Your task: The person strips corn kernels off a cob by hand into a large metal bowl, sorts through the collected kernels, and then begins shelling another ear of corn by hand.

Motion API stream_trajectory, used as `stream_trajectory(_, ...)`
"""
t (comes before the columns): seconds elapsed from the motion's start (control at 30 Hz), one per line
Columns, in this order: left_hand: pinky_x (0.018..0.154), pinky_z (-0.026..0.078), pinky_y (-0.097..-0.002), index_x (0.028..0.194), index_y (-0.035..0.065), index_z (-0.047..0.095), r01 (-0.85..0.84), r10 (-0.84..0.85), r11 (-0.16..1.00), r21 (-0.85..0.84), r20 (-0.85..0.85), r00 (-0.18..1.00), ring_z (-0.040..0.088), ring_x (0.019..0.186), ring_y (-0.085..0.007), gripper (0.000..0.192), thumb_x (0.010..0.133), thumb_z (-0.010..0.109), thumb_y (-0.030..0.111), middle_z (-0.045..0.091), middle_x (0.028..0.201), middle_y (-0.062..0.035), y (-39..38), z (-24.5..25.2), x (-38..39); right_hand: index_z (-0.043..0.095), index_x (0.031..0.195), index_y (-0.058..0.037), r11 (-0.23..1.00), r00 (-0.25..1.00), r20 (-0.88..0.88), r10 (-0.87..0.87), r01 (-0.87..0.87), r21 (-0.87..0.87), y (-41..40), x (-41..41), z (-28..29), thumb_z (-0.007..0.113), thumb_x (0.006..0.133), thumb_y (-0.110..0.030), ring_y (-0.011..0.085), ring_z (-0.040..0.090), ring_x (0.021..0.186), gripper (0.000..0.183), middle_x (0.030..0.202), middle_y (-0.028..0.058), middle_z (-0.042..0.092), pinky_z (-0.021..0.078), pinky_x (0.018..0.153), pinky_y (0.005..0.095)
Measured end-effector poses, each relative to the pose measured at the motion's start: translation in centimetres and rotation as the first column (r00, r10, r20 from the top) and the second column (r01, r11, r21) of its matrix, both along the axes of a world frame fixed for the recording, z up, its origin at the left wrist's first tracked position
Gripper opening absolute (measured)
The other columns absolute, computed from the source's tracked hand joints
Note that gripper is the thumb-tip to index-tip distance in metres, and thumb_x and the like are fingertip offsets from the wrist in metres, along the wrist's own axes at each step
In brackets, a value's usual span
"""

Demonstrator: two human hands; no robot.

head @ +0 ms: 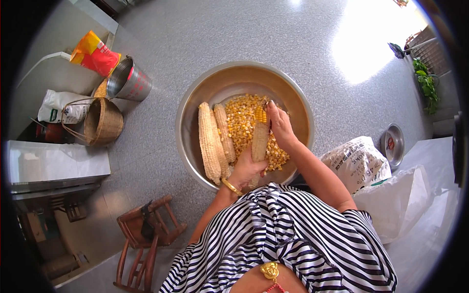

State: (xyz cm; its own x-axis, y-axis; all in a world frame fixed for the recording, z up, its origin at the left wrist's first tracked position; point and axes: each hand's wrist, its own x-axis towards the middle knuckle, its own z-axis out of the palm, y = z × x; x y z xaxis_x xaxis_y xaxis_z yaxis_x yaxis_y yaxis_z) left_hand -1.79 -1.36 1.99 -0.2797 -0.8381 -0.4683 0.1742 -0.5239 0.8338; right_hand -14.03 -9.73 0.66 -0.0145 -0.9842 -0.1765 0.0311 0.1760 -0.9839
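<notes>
A wide metal basin (306, 102) sits before me, with loose yellow corn kernels (240, 121) heaped inside. My left hand (246, 169) grips the lower end of a corn cob (260, 141) above the kernels. Most of this cob is stripped; a patch of yellow kernels stays near its far end. Along that end lies my right hand (282, 128), its thumb pointing away from me and its fingers partly hidden behind the cob. Several bare corn cobs (209, 146) lean side by side against the basin's left side. Another pale cob shows partly below my left wrist.
A small wooden chair (137, 227) stands lower left. Further left are a wicker basket (104, 122), a metal bucket (133, 82) and a red-yellow bag (96, 55). White printed sacks (357, 161) and a small metal bowl (392, 141) holding red-handled scissors (390, 143) are at right.
</notes>
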Motion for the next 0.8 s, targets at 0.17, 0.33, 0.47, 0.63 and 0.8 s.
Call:
stream_trajectory(0.17,0.042,0.042,-0.0241,0.108,0.0031,0.039,0.048,-0.047,0.998,0.035,-0.029,0.998,0.05,0.053,-0.0117,0.043,0.069,0.056,-0.004,0.049,0.074,-0.0035,0.0,-0.1,0.6,0.049,0.076,-0.0029,0.992,0.994,-0.033,0.108,-0.11,-0.064,0.2,-0.6,-0.2,0.034,0.092,-0.04,0.0086,0.039,0.056,0.043,0.063,-0.0008,0.042,0.0356,0.05,0.0247)
stream_trajectory(0.33,0.042,0.043,-0.0239,0.107,0.0005,0.039,0.062,-0.057,0.994,0.088,-0.06,0.997,0.051,0.056,-0.0125,0.042,0.068,0.055,-0.005,0.05,0.075,-0.0049,-0.2,-0.2,0.8,0.051,0.081,-0.0034,0.994,0.979,0.197,0.052,-0.07,0.085,0.8,-0.1,1.1,0.034,0.092,-0.037,0.0076,0.041,0.056,0.039,0.063,-0.0008,0.044,0.036,0.05,0.0241)
stream_trajectory(0.47,0.04,0.042,-0.0237,0.103,0.0003,0.045,0.0,0.0,1.0,-0.001,0.021,1.0,0.05,0.046,-0.0126,0.038,0.067,0.054,-0.004,0.051,0.068,-0.0042,-0.1,-0.1,0.1,0.052,0.085,-0.0036,0.976,0.902,0.431,0.013,-0.106,0.19,0.3,-0.6,1.0,0.038,0.092,-0.036,0.007,0.04,0.055,0.036,0.064,-0.0017,0.044,0.0359,0.05,0.0226)
stream_trajectory(0.63,0.04,0.042,-0.0239,0.103,-0.0003,0.045,-0.007,0.01,1.0,-0.026,0.113,0.994,0.05,0.047,-0.0126,0.038,0.066,0.054,-0.003,0.05,0.068,-0.004,-0.1,0.1,-0.1,0.052,0.084,-0.0042,0.992,0.99,0.069,0.12,-0.121,0.014,-0.2,-0.7,0.4,0.039,0.091,-0.037,0.0068,0.041,0.055,0.036,0.066,-0.0018,0.045,0.0359,0.049,0.0214)
stream_trajectory(0.8,0.042,0.042,-0.0243,0.107,-0.0008,0.04,0.032,-0.03,0.996,0.089,-0.016,0.999,0.051,0.052,-0.0139,0.043,0.067,0.056,-0.003,0.049,0.073,-0.0061,-0.2,0.1,0.5,0.051,0.085,-0.0044,0.99,0.96,0.263,0.097,-0.12,0.073,0.2,-0.6,0.9,0.037,0.091,-0.038,0.0065,0.042,0.057,0.037,0.067,-0.0019,0.045,0.0359,0.049,0.0218)
